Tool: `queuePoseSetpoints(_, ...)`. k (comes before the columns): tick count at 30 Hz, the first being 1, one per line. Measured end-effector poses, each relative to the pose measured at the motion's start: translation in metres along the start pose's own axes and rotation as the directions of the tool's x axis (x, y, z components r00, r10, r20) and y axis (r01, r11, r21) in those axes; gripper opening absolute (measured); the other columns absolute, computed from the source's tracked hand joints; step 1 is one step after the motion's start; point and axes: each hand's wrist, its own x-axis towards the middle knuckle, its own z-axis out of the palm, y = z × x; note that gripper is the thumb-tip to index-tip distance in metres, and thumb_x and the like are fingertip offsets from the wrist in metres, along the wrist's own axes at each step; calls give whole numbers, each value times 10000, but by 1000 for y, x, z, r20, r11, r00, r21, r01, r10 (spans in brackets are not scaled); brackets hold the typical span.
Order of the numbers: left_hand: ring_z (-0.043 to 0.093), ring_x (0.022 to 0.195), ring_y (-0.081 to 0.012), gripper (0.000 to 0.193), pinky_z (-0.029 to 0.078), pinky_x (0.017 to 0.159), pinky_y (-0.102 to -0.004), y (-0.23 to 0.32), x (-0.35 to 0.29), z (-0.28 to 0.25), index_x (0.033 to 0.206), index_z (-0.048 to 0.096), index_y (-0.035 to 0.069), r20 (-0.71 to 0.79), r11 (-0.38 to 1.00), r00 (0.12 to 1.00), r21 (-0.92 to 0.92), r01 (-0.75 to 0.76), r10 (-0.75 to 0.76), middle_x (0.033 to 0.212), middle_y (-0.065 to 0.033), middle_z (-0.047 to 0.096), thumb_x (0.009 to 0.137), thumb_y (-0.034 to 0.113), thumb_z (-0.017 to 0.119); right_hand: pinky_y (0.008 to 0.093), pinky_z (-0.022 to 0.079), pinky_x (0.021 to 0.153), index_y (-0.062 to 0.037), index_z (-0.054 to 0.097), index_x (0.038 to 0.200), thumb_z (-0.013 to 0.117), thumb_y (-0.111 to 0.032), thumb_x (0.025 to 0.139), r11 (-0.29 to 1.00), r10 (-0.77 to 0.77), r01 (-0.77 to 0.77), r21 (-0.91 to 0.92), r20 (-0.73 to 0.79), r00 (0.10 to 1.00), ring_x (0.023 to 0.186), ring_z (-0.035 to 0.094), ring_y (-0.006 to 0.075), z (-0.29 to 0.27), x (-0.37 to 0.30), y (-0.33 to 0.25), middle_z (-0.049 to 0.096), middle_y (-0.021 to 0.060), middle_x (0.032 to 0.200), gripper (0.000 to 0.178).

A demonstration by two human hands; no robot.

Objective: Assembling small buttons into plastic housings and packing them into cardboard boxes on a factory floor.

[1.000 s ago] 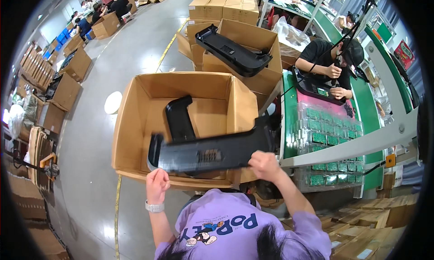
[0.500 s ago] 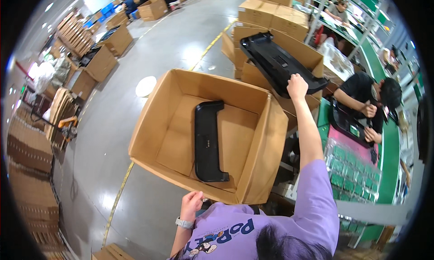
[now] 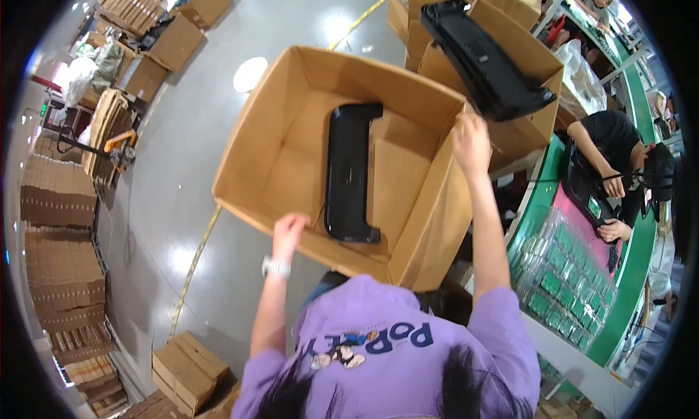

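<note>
A large open cardboard box stands in front of me. Inside it, one long black plastic housing lies on the bottom, with short arms at both ends pointing right. My left hand, a pale watch on its wrist, is closed on the near-left rim. At the far right corner, my right hand has its fingers curled over the rim. Just beyond that hand, black plastic housings rest tilted across a second open cardboard box; how many are stacked there I cannot tell.
To the right, a co-worker handles a black part on a pink mat along a green bench. Trays of green circuit boards lie nearer. A closed carton sits at lower left, stacked cardboard and an orange pallet jack at far left.
My right hand has let go of the black housing and come back to the box's rim. My left hand has reached forward onto the near rim. The view has tipped down.
</note>
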Motion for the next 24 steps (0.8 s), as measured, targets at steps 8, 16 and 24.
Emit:
queuePoseSetpoints(8,571,1014,-420,709,446,882,-440,-120,206,26,959,644,-77,212,532,964,841,-95,-162,1000,-314,595,790,599,513,342,484,667,-15,630,827,612,-6,765,894,283,-337,294,211,936,785,594,286,-70,-204,-142,586,125,858,65)
queuePoseSetpoints(16,563,1094,-337,582,413,940,-399,-238,285,71,1054,606,-94,98,755,957,639,149,-272,1102,-283,591,761,408,589,340,484,621,-33,641,845,603,-67,787,729,659,-684,-15,284,696,692,606,282,-149,-302,-189,612,111,776,77)
queuePoseSetpoints(24,529,1045,-452,445,396,923,-431,-148,234,119,939,610,-118,352,694,931,695,-188,-100,1022,-355,556,724,242,461,317,491,694,55,550,1079,640,-211,796,503,789,-836,221,279,548,788,620,226,-98,-278,-221,624,154,877,399)
